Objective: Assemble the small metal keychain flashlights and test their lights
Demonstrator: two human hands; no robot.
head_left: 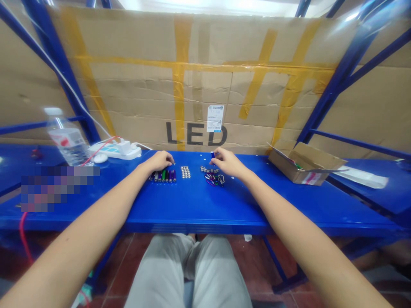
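Observation:
My right hand [226, 161] pinches a short dark blue cylinder [212, 155] between thumb and fingers, just above the table. Below it lie a cluster of small silver metal parts [208, 169] and a heap of coloured carabiner clips [214, 179]. Curled fingers close my left hand [161, 161]; a tiny pale speck shows at its fingertips, too small to name. In front of that hand, small metallic tubes [163, 176] in purple, green, silver and blue lie side by side in a row. Between the hands, small round silver pieces [185, 172] are set out in a neat grid.
An open cardboard box [305, 164] stands at the right of the blue table [192, 205]. On the left are a water bottle [69, 139], a white power strip [117, 149] and a red cable [23, 226]. A large taped cardboard sheet [144, 94] rises behind.

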